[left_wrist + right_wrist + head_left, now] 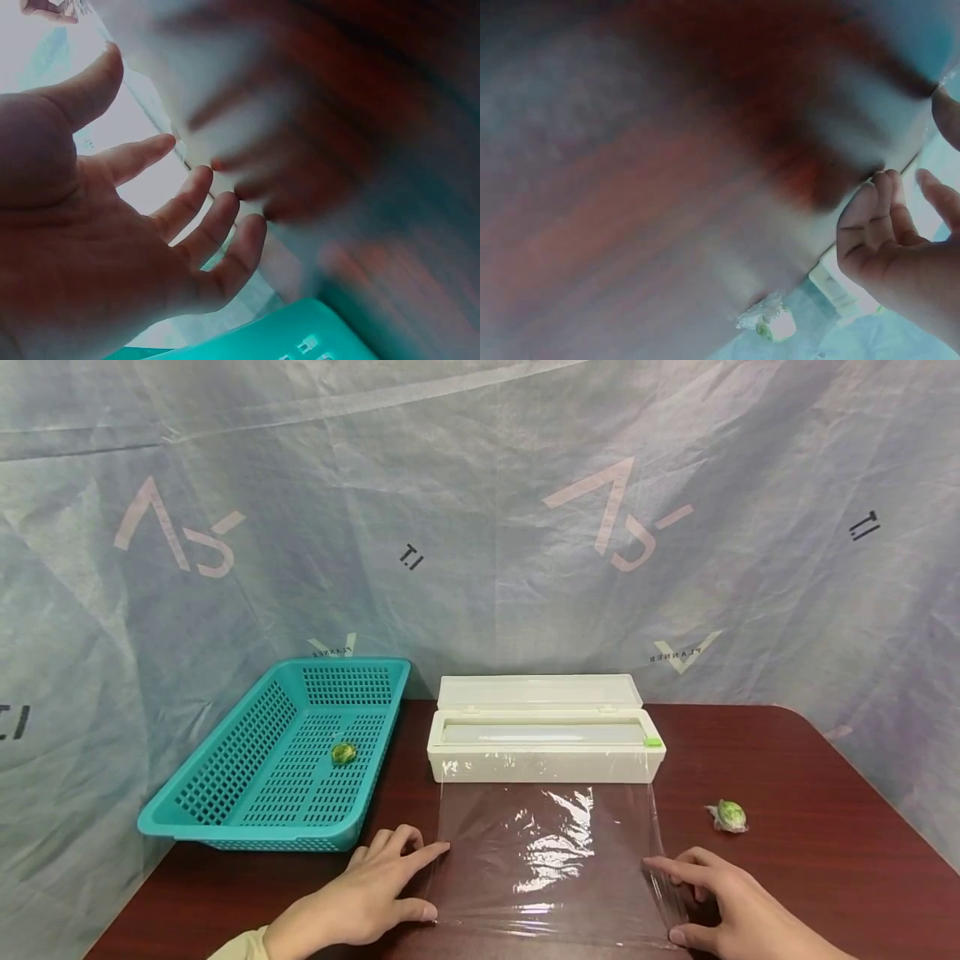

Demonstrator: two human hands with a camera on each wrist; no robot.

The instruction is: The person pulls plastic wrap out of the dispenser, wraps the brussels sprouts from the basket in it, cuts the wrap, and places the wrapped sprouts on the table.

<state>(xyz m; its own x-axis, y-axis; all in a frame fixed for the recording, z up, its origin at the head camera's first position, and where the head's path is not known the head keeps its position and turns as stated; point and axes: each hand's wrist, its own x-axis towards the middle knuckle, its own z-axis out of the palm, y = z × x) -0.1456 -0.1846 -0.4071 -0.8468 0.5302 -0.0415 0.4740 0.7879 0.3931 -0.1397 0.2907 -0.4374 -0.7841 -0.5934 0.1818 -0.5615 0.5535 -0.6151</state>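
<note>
A sheet of cling film [540, 860] stretches over the dark table from a white film dispenser box [547, 767], whose lid stands raised. At the film's left edge, my left hand [367, 889] rests with fingers spread, thumb tip by the near corner. My right hand [731, 906] is at the opposite edge, index finger and thumb tips apart and touching the film, which is creased there. The left wrist view shows the left hand's fingers [247, 240] loosely extended, tips at the tabletop. In the right wrist view, the right hand's fingers [870, 217] bend slightly.
A teal plastic basket [375, 760] stands on the left, with one small green sprout [343, 753] inside. Another small green sprout [729, 816], wrapped in film, lies on the table [795, 777] at right. A green slider [653, 742] sits on the dispenser's right end. Grey cloth hangs behind.
</note>
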